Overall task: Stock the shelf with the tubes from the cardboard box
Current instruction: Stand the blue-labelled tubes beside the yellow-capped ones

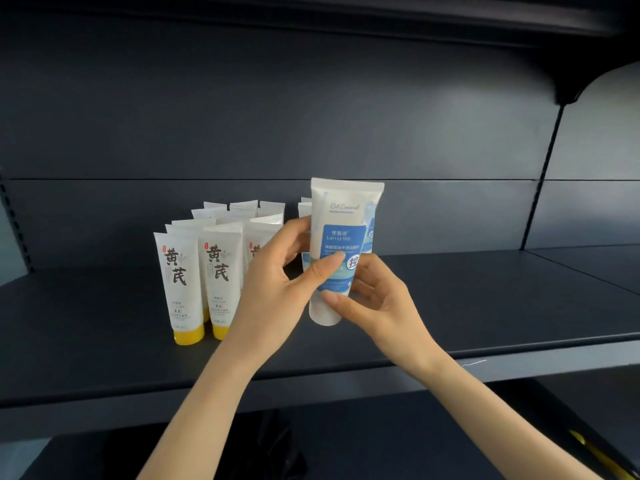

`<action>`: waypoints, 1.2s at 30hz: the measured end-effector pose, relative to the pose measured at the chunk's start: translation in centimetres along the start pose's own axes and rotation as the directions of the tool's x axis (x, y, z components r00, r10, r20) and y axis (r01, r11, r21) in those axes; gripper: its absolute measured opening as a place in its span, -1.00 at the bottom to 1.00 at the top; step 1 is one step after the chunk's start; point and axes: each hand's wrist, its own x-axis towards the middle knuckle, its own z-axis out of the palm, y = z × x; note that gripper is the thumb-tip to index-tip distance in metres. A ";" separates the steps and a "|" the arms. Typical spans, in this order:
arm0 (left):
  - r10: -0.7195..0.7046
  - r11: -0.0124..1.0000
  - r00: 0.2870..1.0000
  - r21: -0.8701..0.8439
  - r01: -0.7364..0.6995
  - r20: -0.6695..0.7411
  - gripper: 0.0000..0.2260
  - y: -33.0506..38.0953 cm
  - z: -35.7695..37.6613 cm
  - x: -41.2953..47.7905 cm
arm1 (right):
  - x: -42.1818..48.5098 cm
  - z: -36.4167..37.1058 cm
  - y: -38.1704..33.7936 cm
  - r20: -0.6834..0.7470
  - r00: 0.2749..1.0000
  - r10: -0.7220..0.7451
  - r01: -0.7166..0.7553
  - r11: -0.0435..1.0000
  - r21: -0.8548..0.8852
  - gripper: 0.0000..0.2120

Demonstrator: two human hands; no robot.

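Observation:
A white tube with a blue label (341,216) stands upright, cap down, held above the dark shelf (485,299) by both hands. My left hand (277,289) grips it from the left, thumb across the label. My right hand (377,306) holds its lower part from the right, thumb near the cap. Several white tubes with yellow caps (180,282) stand in rows on the shelf to the left. More blue-label tubes (304,209) stand behind the held one, mostly hidden. The cardboard box is out of view.
The shelf's front edge (519,365) runs across the frame below my forearms. A dark back panel (311,116) rises behind the tubes. An upper shelf (381,12) overhangs. A lower shelf level (381,445) lies beneath.

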 end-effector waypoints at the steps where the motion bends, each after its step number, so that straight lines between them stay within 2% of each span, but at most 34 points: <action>1: 0.000 0.999 1.000 0.042 0.000 -0.001 -0.70 -0.2 -0.1 -0.1 | 0.1 0.0 0.2 0.001 1.000 0.009 -0.009 1.000 -0.015 -0.64; 5: -0.002 0.934 1.000 0.358 -0.006 0.023 -0.66 -1.4 -1.3 -1.3 | 1.1 -0.8 1.5 -0.033 0.998 0.049 -0.051 0.997 -0.057 -0.67; 9: -0.069 0.755 0.996 0.656 0.013 0.060 -0.56 -3.0 -3.7 -3.8 | 3.4 -2.9 3.8 -0.139 0.984 0.116 -0.128 0.989 -0.078 -0.74; 11: -0.049 0.637 0.995 0.770 -0.033 0.083 -0.59 -3.7 -4.9 -5.0 | 5.0 -4.1 5.4 -0.187 0.969 0.159 -0.184 0.975 -0.124 -0.72; 13: -0.046 0.542 0.992 0.837 -0.074 0.118 -0.61 -4.5 -5.7 -6.0 | 6.7 -5.1 7.1 -0.228 0.955 0.191 -0.233 0.957 -0.174 -0.69; 18: -0.195 0.393 0.971 0.918 -0.052 0.139 -0.58 -5.9 -7.3 -7.9 | 10.4 -6.1 10.9 -0.337 0.908 0.248 -0.339 0.908 -0.247 -0.66; 22: -0.258 0.363 0.956 0.931 -0.040 0.141 -0.53 -6.0 -7.8 -8.4 | 12.4 -5.6 13.1 -0.365 0.881 0.302 -0.403 0.883 -0.241 -0.66; 25: -0.330 0.402 0.936 0.916 0.021 0.123 -0.47 -5.7 -7.9 -8.5 | 12.8 -5.2 14.1 -0.344 0.885 0.313 -0.419 0.856 -0.302 -0.60; 27: -0.311 0.444 0.946 0.894 0.065 0.086 -0.42 -5.9 -8.1 -8.6 | 12.7 -5.0 14.4 -0.342 0.881 0.326 -0.430 0.853 -0.294 -0.57; 32: -0.355 0.458 0.934 0.880 0.126 0.050 -0.37 -5.9 -8.6 -8.7 | 13.2 -5.0 14.4 -0.336 0.875 0.349 -0.451 0.839 -0.303 -0.53; 36: -0.393 0.471 0.917 0.871 0.139 0.067 -0.41 -5.7 -8.5 -8.5 | 13.4 -4.8 14.5 -0.347 0.872 0.346 -0.458 0.827 -0.326 -0.54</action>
